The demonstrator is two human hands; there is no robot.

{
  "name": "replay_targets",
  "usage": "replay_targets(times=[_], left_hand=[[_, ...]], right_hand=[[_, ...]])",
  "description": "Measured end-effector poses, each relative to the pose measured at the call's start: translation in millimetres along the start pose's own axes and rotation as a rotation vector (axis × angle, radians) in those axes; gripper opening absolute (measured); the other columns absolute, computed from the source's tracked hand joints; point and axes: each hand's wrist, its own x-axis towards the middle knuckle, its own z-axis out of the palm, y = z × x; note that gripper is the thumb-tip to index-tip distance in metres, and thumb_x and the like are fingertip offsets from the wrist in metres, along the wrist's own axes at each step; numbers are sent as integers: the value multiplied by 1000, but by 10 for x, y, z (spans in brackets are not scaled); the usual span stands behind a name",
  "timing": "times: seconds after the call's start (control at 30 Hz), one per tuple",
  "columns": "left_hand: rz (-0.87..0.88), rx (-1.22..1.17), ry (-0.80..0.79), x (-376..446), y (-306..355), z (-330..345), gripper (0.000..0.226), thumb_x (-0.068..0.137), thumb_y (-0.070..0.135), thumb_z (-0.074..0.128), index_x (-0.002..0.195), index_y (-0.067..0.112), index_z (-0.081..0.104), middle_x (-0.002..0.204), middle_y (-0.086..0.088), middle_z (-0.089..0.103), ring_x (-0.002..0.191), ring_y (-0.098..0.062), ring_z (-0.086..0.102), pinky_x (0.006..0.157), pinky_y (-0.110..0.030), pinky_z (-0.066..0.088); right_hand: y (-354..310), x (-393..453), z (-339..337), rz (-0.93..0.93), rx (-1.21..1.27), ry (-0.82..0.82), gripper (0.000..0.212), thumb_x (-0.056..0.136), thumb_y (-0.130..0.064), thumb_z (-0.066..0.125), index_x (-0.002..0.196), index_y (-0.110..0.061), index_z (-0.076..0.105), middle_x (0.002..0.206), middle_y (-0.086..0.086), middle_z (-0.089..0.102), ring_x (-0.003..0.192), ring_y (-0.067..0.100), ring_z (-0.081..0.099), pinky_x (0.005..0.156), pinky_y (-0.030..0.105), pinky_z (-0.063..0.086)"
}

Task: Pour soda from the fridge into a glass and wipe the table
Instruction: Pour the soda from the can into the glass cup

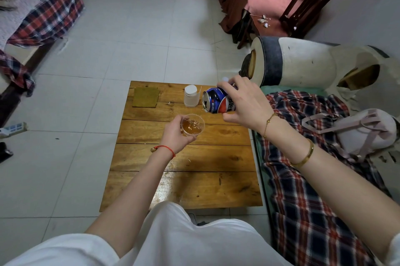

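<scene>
Pour step under way: right hand grips tipped soda can above glass, partly filled, held by left hand over worktop; next, right the can, then wipe.

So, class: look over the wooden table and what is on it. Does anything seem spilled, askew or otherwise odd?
Small pale specks or droplets lie on the table, near the white container and nearer the front; whether they are spills, I cannot tell. The can is tipped sideways, but only for pouring into the cup. The green cloth lies flat.
</scene>
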Motion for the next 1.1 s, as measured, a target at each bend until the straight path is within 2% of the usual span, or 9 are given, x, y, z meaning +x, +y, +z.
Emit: replay_targets(times=[0.37, 0.6, 0.83, 0.97, 1.1], left_hand=[[-26, -23, -6, 32, -12, 74, 69, 67, 18, 87, 127, 16, 54, 124, -2, 62, 113, -17, 57, 87, -20, 45], [-21, -11, -11, 42, -31, 115, 67, 68, 18, 86, 126, 15, 53, 125, -4, 61, 114, -19, 57, 91, -23, 48], [-14, -38, 15, 71, -46, 105, 66, 68, 19, 87, 126, 14, 55, 122, -3, 63, 110, -15, 57, 90, -23, 48], [-18, -73, 24, 117, -40, 66, 66, 69, 18, 86, 126, 14, 54, 123, -3, 62, 109, -13, 55, 92, -26, 49], [-3, -80, 39, 186, -34, 13, 67, 69, 17, 86, 127, 12, 54, 122, -1, 61, 107, -10, 52, 90, -23, 46]], right_hand=[[67, 13, 54, -13, 2, 5, 70, 69, -41, 71, 131, -23, 44, 112, 8, 50, 96, 23, 49, 81, 38, 47], [75, -8, 225, 16, 66, -33, 74, 71, -44, 71, 136, -24, 42, 115, 7, 49, 100, 22, 48, 83, 33, 44], [73, -14, 438, 84, 246, -54, 72, 69, -44, 73, 132, -25, 44, 113, 5, 50, 100, 21, 50, 84, 38, 52], [109, 4, 565, 163, 494, -59, 72, 71, -41, 75, 133, -25, 43, 118, 3, 49, 108, 18, 50, 88, 33, 53], [129, 34, 682, 251, 751, -33, 71, 72, -38, 79, 132, -21, 45, 123, 1, 54, 110, 12, 52, 90, 23, 46]])
